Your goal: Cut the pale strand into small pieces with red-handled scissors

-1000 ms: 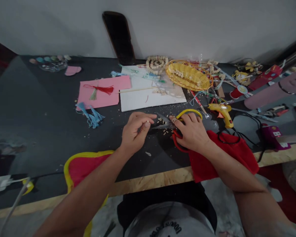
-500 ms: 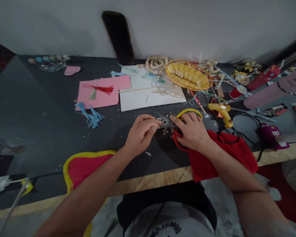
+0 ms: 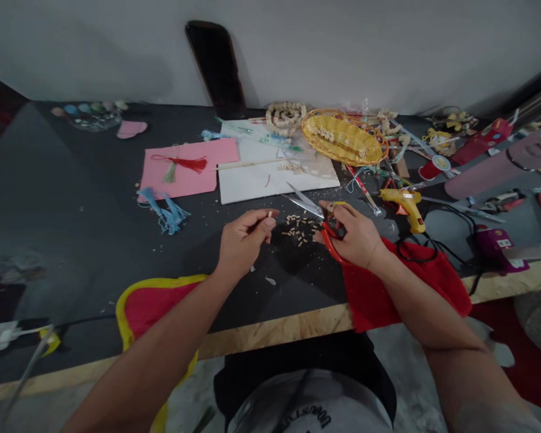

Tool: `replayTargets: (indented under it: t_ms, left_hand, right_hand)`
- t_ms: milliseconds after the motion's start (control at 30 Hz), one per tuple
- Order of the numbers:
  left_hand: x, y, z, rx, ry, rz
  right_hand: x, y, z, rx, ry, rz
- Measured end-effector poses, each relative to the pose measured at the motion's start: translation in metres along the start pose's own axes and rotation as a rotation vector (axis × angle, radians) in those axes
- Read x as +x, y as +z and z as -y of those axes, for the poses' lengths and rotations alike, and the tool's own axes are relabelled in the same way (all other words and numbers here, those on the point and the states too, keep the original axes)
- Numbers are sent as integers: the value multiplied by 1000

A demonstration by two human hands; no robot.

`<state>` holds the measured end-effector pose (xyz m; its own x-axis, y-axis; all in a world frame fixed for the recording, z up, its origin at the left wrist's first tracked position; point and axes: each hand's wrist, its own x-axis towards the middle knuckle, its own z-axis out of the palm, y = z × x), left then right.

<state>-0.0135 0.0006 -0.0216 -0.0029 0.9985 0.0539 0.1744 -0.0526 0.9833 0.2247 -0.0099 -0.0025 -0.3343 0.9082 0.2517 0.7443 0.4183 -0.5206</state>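
Note:
My left hand [image 3: 247,236] pinches a short pale stick piece [image 3: 270,214] between thumb and forefinger, just above the dark tabletop. In my right hand [image 3: 352,233] is a pair of scissors [image 3: 310,205] with red and yellow handles; its blades are slightly apart and point up and to the left. Between the two hands lie several small pale cut bits [image 3: 297,227], scattered on the table. Behind them is a white board [image 3: 247,186] with a thin pale stick [image 3: 252,163] lying across it.
Pink paper [image 3: 189,185] bears tassels at left, with a blue tassel [image 3: 166,211] by it. A yellow basket [image 3: 342,144] stands at the back. On the right are a yellow glue gun [image 3: 406,205], a red cloth [image 3: 428,282] and a pink bottle [image 3: 491,168]. A phone [image 3: 216,69] leans on the wall.
My left hand has drawn back to the left, away from the scissors. The scissors have turned so the blades point further up, and the pile of cut bits is uncovered.

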Motion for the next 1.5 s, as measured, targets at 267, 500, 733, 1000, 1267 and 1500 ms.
replayTargets:
  t_ms: [267,500,733,1000,1267,1500]
  left_hand:
    - [-1,-1,3,114,85,92]
    - [-2,0,0,99,121,124]
    - [-3,1,0,26,95,118]
    - [-3,2,-2,25,120,96]
    - [-3,2,1,45,129,77]
    - [-3,0,0,-74,-9,148]
  right_hand:
    - [-4,6,17,-86,-117,103]
    - [-7,10,18,-51,-117,134]
    - [-8,13,19,-37,-112,147]
    - [-9,18,15,-38,-127,175]
    - [-12,16,20,-141,-170,128]
    - [-12,14,19,-166,-143,127]
